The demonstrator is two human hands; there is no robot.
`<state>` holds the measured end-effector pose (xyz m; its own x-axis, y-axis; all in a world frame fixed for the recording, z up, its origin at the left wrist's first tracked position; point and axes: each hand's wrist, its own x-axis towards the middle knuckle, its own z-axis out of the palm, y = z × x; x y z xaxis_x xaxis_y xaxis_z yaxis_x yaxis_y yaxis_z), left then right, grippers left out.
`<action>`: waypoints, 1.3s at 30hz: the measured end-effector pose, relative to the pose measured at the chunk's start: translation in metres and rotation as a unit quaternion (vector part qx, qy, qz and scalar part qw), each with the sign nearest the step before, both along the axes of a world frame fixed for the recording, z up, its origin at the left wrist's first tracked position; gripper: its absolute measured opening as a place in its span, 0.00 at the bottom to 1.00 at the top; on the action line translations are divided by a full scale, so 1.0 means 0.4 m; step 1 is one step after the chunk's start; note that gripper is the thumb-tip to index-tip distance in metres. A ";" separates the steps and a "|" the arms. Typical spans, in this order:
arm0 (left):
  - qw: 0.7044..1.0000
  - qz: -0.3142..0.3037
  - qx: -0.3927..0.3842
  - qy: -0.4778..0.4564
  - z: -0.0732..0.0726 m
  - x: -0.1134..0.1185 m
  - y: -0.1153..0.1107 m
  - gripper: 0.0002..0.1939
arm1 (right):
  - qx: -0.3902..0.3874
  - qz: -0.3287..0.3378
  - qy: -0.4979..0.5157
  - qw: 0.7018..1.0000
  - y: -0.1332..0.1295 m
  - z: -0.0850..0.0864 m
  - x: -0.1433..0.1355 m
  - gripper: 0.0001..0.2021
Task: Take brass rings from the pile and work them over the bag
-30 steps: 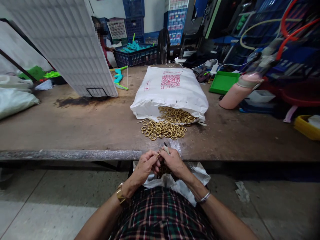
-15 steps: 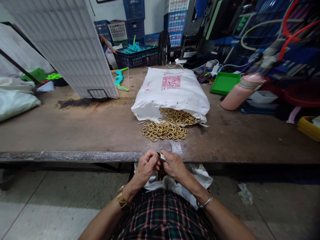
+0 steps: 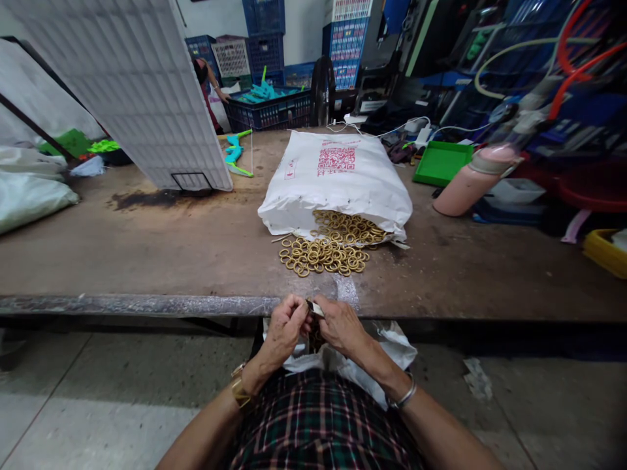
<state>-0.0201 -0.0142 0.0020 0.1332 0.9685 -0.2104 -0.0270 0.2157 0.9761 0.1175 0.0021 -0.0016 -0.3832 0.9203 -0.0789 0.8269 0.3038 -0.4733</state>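
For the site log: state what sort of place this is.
Most likely a small workshop or factory floor doing hand piecework. A white sack spills brass-coloured rings onto a worn workbench, stacked plastic crates line the back wall, and hoses hang at the right.

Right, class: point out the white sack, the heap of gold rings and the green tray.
white sack (image 3: 337, 179), head view, middle of its top face
gold rings (image 3: 323, 254), head view, centre of the spilled heap
green tray (image 3: 442, 162), head view, its flat floor

Bare table (image 3: 147, 261) left of rings (image 3: 323, 253), sack (image 3: 336, 179).
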 end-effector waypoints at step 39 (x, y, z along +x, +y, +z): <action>0.919 0.069 -0.202 -0.331 0.004 -0.045 0.017 0.12 | 0.076 -0.118 -0.088 0.986 0.149 -0.027 -0.080 0.11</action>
